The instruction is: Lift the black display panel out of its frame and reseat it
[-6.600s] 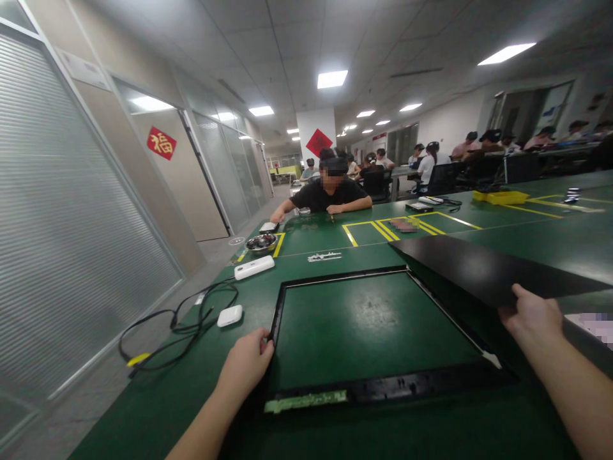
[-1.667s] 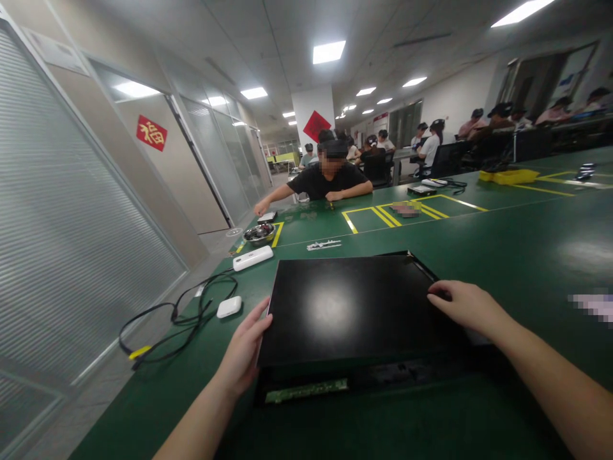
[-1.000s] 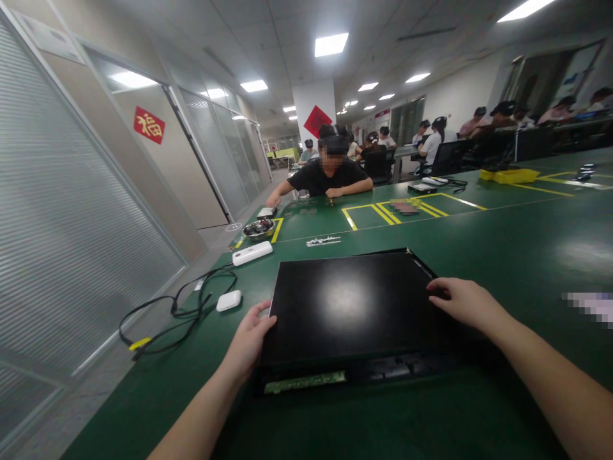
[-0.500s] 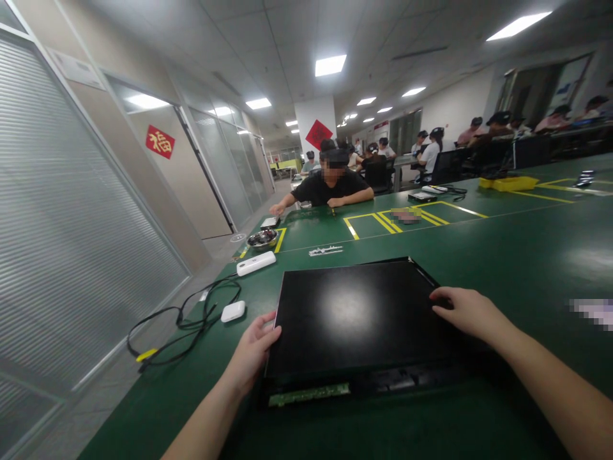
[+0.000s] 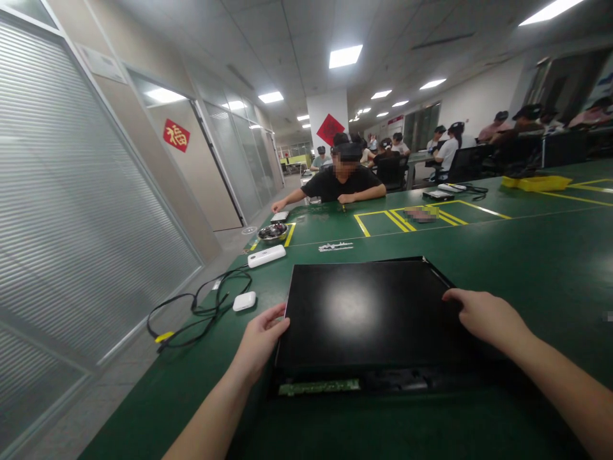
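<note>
A black display panel (image 5: pixel 373 306) lies over a dark frame on the green table, with light glaring off its glossy face. Below its near edge a green circuit board strip (image 5: pixel 318 387) shows in the frame. My left hand (image 5: pixel 261 335) grips the panel's left edge, thumb on top and fingers along the side. At the right edge, my right hand (image 5: pixel 483 313) is closed around the rim, its thumb toward the far corner; some of its fingers are hidden under or behind the edge.
To the left lie a white case (image 5: pixel 244 301), black cables (image 5: pixel 205 306) and a white power bank (image 5: pixel 267 255). Farther off are a metal bowl (image 5: pixel 272 232), white strips (image 5: pixel 335 246), yellow tape outlines and a yellow tray (image 5: pixel 535 184). A person (image 5: pixel 342 179) sits across the table.
The view has turned slightly left, so everything sits farther right in it. My right hand has shifted a little along the panel's right edge and now grips it more closely.
</note>
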The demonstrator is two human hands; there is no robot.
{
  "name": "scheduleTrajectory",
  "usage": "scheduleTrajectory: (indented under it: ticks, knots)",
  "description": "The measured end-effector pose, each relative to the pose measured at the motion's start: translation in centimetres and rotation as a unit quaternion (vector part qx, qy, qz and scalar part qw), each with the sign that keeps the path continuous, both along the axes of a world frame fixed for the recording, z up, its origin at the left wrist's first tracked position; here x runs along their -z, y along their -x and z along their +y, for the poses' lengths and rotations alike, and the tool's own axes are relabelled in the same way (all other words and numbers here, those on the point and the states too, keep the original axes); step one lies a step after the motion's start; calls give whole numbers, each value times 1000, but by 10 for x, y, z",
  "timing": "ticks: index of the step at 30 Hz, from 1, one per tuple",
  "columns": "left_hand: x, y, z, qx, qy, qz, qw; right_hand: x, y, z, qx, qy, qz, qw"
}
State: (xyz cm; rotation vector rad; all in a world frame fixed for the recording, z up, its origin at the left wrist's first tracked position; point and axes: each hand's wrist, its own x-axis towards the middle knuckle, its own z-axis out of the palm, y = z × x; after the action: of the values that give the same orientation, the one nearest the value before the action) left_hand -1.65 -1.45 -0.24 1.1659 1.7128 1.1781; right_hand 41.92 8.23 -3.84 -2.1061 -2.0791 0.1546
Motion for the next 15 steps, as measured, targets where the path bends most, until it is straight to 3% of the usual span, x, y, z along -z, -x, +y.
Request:
scheduleTrajectory:
  ticks: [2,6,8,15]
  knots:
    - [3,-1,-3,5,-8,189,982,1,3,-1,-4,-6,-8,1000]
    - [14,-5,-7,92,52,480,871,3,2,0,-18,-2,-27,999]
    - [17,-7,-8,131,76,530,834,4,-2,3,-21,8,-21,1000]
    - [7,-4,-9,151,84,532,829,4,-13,9,-19,-6,14,1000]
